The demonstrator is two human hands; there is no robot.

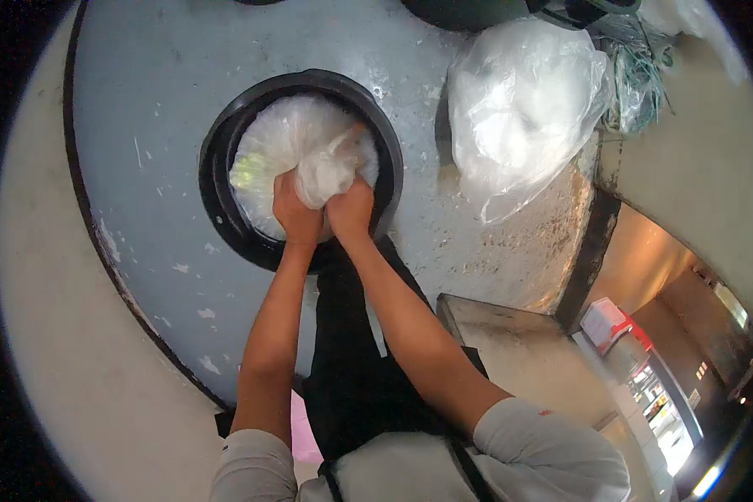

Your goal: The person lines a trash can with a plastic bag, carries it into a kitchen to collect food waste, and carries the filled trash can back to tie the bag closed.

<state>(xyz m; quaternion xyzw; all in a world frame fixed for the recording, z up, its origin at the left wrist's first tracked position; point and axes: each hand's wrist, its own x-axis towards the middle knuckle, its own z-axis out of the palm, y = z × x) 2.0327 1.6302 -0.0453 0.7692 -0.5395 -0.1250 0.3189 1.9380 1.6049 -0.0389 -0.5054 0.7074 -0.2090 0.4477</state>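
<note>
A round black tub (217,216) stands on the grey floor, just in front of my feet. Inside it lies a large clear plastic bag (263,134) with something pale, yellow-green at its left side, showing through. The bag's gathered top bunches up between my hands. My left hand (291,205) is closed round the left side of the gathered plastic. On the right side my right hand (350,207) grips the same bunch, close beside the left one. What fills the bag is too blurred to name.
A big clear plastic bag (527,109) sits on the floor at the upper right, beside bundled greenish plastic (636,84). Dark containers (468,10) stand at the top edge. A metal box-like unit (519,343) is at the lower right, and a wall curves along the left.
</note>
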